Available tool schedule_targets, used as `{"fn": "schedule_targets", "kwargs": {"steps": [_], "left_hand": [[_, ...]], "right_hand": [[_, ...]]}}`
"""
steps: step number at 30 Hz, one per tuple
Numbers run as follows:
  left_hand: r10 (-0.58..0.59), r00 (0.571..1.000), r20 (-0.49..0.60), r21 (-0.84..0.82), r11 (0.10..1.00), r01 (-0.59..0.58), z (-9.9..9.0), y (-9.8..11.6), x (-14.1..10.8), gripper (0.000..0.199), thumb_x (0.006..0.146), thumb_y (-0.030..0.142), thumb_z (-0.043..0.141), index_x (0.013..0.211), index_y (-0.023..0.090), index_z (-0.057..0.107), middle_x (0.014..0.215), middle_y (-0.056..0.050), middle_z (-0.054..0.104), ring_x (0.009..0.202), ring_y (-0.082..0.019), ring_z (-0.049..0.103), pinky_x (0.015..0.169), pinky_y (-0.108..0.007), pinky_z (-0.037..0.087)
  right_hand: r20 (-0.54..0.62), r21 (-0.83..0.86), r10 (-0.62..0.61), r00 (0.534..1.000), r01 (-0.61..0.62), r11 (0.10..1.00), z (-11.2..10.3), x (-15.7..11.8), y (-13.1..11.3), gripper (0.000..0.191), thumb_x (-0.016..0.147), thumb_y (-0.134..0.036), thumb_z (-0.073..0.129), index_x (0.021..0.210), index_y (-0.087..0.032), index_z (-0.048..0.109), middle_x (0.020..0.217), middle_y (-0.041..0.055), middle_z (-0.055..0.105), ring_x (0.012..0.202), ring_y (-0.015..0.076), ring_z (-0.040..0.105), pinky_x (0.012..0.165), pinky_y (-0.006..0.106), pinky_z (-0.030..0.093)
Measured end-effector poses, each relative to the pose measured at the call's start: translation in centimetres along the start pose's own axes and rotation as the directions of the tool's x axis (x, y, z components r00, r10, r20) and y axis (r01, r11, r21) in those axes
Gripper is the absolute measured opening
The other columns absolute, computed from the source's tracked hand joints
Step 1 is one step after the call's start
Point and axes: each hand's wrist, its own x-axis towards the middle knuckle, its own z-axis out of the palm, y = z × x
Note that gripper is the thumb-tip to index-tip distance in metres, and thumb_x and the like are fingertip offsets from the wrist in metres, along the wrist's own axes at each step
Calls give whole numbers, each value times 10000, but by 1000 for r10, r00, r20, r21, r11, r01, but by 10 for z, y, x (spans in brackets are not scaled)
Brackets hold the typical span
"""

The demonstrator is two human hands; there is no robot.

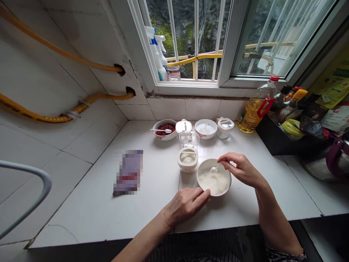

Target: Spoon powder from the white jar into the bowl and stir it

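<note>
A bowl of white powder (215,181) stands near the counter's front edge. My right hand (240,168) pinches the handle of a small white spoon (213,169), whose tip is at the powder inside the bowl. On the bowl's near left rim rests my left hand (189,204), its thumb and fingers closed on the edge. Just left of the bowl is a square white jar (187,160) with its clear lid (189,138) raised and pale powder inside.
Behind are a bowl of red beans (165,130) with a spoon, a bowl of white grains (206,128) and two lidded jars (183,126) (225,126). A blurred purple packet (129,173) lies left. An oil bottle (253,109) and a black box (280,140) of bottles stand right.
</note>
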Motion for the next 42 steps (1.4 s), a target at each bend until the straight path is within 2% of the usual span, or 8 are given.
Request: {"fn": "schedule_targets", "kwargs": {"steps": [6,12,18,23,28,31,36,42], "left_hand": [[-125,990,-71,40,991,128,-3,-3,0,322,1029,356,405,815,164,550,586,21,505,466,-112,450,456,-261,316],[-161,982,-101,70,983,168,-5,-6,-1,329,1025,411,396,865,165,543,617,12,531,491,-124,480,485,-256,329],[-168,981,-97,58,983,174,-6,-5,0,309,1019,404,410,873,164,542,605,11,534,484,-136,483,476,-267,336],[-185,979,-82,41,981,189,-5,-5,-2,316,1020,408,412,880,162,553,622,3,562,494,-129,509,478,-261,349],[-162,981,-108,15,986,165,-4,-5,-4,285,1024,380,420,887,166,550,623,11,560,493,-119,504,476,-258,343],[-173,980,-104,1,985,174,-4,-6,-3,289,1026,377,413,880,167,547,632,8,558,497,-120,502,479,-257,353],[-187,977,-98,-17,982,186,-3,-8,-5,282,1022,389,415,900,167,539,649,8,557,503,-118,513,483,-247,363],[-186,978,-99,-19,982,185,-1,-10,-6,258,1011,395,437,927,166,520,658,7,558,516,-126,517,491,-242,373]], "right_hand": [[-52,-215,-63,997,50,975,7,1,3,205,931,-151,499,891,-189,696,792,61,694,754,191,608,700,322,465],[102,-192,-141,985,159,968,16,-1,-5,229,923,-122,502,804,-186,687,682,26,654,646,156,564,675,299,440],[-82,-302,-176,981,144,942,31,3,-1,224,901,-101,490,831,-169,692,719,60,684,676,178,583,717,333,435],[60,-90,-311,949,315,945,40,3,-6,215,910,-100,490,865,-183,683,749,37,706,694,160,603,712,307,452],[-72,-199,-306,949,286,937,39,6,-4,216,912,-101,485,853,-158,684,725,63,683,668,175,576,682,331,443],[3,-125,-330,944,328,936,38,6,-3,208,914,-104,497,874,-169,691,737,52,694,666,165,584,691,322,457],[-117,19,-160,980,163,986,29,6,-4,177,932,-182,516,893,-184,688,761,48,679,719,171,602,678,306,474],[-131,194,54,990,-28,981,23,8,0,189,922,-257,484,899,-180,655,665,3,581,616,137,549,582,264,456]]}}
